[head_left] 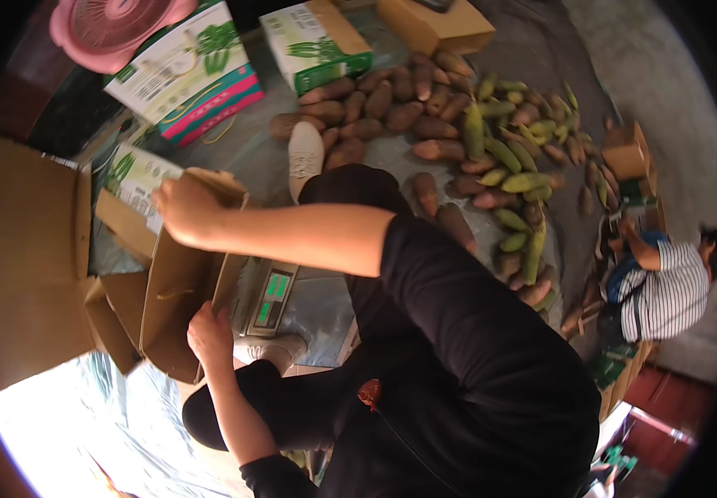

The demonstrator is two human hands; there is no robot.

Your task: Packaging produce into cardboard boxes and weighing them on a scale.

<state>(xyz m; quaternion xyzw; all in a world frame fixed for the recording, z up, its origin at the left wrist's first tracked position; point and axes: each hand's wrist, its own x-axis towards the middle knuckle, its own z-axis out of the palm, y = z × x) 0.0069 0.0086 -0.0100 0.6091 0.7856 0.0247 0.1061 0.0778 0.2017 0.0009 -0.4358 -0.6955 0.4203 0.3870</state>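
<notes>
A brown cardboard box [177, 286] with open flaps stands tilted beside a small grey scale [269, 297] with a green display. My right hand [182, 207] reaches across from the right and grips the box's upper flap. My left hand [207, 332] comes up from below and holds the box's lower edge next to the scale. I am crouched in black clothes, and one of my pale shoes [304, 153] points toward the produce.
A heap of brown tubers [383, 112] and green-yellow long vegetables [504, 158] covers the ground ahead. White-and-green printed cartons [184, 70] and a pink fan [109, 29] lie at the top left. A big flat cardboard sheet [22, 266] lies left. A person in a striped shirt [670, 295] crouches right.
</notes>
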